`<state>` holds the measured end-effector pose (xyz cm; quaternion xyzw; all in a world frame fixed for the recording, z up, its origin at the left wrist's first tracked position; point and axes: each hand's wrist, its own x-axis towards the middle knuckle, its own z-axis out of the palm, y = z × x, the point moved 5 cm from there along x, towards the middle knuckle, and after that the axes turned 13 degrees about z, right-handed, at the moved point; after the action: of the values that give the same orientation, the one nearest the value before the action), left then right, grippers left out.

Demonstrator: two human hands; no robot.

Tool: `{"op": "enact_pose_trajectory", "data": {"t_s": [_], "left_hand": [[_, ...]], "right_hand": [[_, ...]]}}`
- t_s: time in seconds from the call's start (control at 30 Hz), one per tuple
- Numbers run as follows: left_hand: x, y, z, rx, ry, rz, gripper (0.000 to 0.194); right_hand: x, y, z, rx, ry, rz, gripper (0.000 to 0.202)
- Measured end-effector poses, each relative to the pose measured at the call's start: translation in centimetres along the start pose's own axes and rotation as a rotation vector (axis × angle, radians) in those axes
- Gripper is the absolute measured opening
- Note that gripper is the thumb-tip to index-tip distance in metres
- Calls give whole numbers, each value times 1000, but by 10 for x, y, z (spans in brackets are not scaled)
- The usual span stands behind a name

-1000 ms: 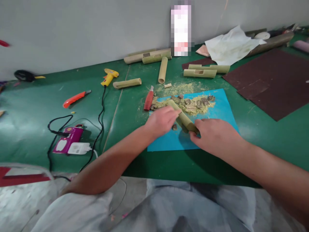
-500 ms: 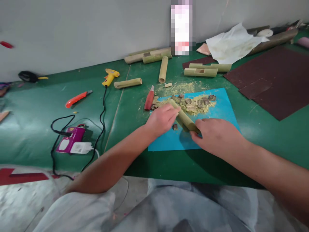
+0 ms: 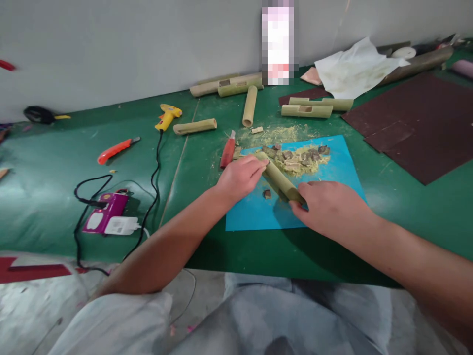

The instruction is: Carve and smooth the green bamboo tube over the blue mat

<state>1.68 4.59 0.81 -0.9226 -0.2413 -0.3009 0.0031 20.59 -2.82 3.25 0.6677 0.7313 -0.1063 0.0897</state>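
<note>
A green bamboo tube point(image 3: 280, 178) slants over the blue sheet point(image 3: 258, 217), its far end up to the left and its near end down to the right. My left hand point(image 3: 242, 176) is closed, its fingertips at the tube's far end. My right hand point(image 3: 330, 199) grips the near end, and its palm hides that end. Behind the tube lies a heap of bamboo shavings and chips point(image 3: 303, 160), with one loose chip point(image 3: 266, 194) in front. Beyond my left hand rests a red-handled blade tool point(image 3: 228, 152).
Cut bamboo pieces point(image 3: 306, 111) lie toward the back. At left are a yellow glue gun point(image 3: 169, 117), an orange utility knife point(image 3: 117, 151) and a purple power strip point(image 3: 105, 213) with cords. Dark brown sheets point(image 3: 417, 128) cover the right side, near white paper point(image 3: 362, 69).
My left hand has slid slightly left and up at the tube's far end. My right hand keeps its grip with hardly any movement.
</note>
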Motion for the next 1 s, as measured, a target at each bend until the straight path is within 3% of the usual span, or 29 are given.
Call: {"op": "enact_pose_trajectory", "data": {"t_s": [0.2,0.33,0.5,0.63,0.77,0.87,1.0], "left_hand": [[-1,11,3,-33,-33,37,32],[-1,12,-1,32,20,16,34],[-1,18,3,-48,-75,65,33],[-2,16,-2,19,-17,-18,34],[-2,23,1,-56,-109,44,35],[-2,23,-3,15,-43,-32,35],[-1,38,5,-35,-180,117,36]], "right_hand": [[2,-1,1,-27,-38,23,29],[1,-2,-1,-29,-16,21,30],[1,0,1,-21,-54,20,28],[2,0,1,-24,-38,17,30],[1,-1,2,-39,-55,13,29],[0,-2,1,-42,-47,9,28],[-1,-4,2,-54,-74,0,25]]}}
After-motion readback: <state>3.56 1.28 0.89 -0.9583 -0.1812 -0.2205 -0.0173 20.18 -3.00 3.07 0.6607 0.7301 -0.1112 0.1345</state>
